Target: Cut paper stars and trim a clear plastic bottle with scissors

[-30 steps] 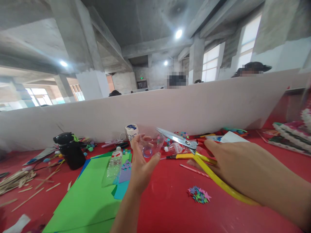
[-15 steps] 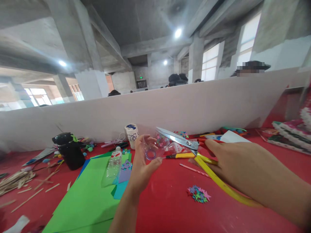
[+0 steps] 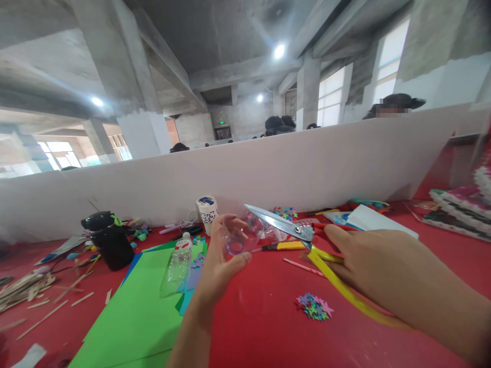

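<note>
My left hand (image 3: pixel 220 258) is curled round a clear plastic piece that looks like a cut bottle part (image 3: pixel 242 236), with a purplish ring showing low in it. In my right hand (image 3: pixel 368 260) is a pair of scissors (image 3: pixel 303 235) with a long yellow handle. Their metal blades point left and look nearly together, the tips close to the plastic's upper right edge. Whether they touch it, I cannot tell. Below the scissors lies a heap of coloured foam stars (image 3: pixel 313 306) on the red table (image 3: pixel 261 327). Just behind them is a yellow utility knife (image 3: pixel 289 246).
Green paper sheets (image 3: pixel 126 312) carry a clear bottle (image 3: pixel 179 263) left of my left arm. A black bottle (image 3: pixel 111 240), wooden sticks (image 3: pixel 26 283) and a white patterned cup (image 3: pixel 207 214) stand or lie farther left. A white partition (image 3: pixel 268 168) closes the back.
My left hand and the clear plastic piece have shifted slightly left. The scissors remain in my right hand, almost in the same place, with the blades a touch lower.
</note>
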Tool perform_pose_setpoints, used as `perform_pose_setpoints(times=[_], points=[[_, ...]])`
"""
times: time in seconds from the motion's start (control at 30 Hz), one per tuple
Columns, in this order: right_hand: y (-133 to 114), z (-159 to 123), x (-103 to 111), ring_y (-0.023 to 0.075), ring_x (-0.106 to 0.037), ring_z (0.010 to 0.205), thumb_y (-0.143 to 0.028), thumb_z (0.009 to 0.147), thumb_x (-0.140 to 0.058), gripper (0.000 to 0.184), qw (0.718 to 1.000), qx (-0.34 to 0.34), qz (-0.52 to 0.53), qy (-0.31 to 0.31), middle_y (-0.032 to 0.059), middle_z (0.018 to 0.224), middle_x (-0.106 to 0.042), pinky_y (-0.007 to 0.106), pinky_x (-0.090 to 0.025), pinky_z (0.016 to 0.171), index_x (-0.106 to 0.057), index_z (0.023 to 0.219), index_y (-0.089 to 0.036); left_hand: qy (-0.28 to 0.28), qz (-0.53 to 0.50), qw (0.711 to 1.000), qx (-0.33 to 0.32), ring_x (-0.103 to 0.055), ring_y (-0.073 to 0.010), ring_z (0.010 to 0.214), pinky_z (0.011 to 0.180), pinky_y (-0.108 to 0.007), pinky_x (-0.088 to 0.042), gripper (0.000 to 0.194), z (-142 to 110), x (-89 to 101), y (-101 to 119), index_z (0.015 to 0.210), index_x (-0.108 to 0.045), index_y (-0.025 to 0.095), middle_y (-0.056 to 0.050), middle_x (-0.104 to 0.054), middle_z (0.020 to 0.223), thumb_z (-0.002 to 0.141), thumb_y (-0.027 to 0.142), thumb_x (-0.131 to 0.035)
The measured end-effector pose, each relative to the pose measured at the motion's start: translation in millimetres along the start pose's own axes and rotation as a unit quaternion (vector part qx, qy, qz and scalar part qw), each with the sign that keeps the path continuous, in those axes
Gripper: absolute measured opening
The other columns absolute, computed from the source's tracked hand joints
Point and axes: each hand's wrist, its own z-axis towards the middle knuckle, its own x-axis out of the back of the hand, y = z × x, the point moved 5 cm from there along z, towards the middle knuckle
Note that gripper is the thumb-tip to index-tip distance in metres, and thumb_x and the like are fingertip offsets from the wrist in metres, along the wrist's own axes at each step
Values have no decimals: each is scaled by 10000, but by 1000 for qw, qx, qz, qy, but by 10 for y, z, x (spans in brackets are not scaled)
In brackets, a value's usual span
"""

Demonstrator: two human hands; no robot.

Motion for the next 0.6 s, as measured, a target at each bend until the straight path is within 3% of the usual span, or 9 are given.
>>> perform_pose_setpoints(times=[0.2,0.43,0.6], points=[[-3,18,-36,324,-722,609,-334,929,-487,234,1000,15,-4,-4,109,630,-715,314,-133,463,-627,887,-152,-22,-34,999,24,-530,-182,929,844,-340,-407,533,6,51,-27,1204,-472,294,-21,-572,1106,712,177,-638],[7,-4,-8,348,-719,615,-317,909,-421,265,999,11,40,16,137,655,-733,316,-163,485,-631,902,-158,-102,-72,990,58,-520,-200,952,840,-344,-407,554,-33,-19,-88,1219,-495,309,-34,-567,1129,705,225,-680],[29,-34,-24,357,-713,593,-387,908,-383,331,996,24,69,44,146,643,-728,319,-171,485,-630,881,-169,-129,-94,986,56,-532,-197,959,834,-335,-410,556,-40,-29,-88,1220,-510,318,-33,-588,1129,708,241,-711]])
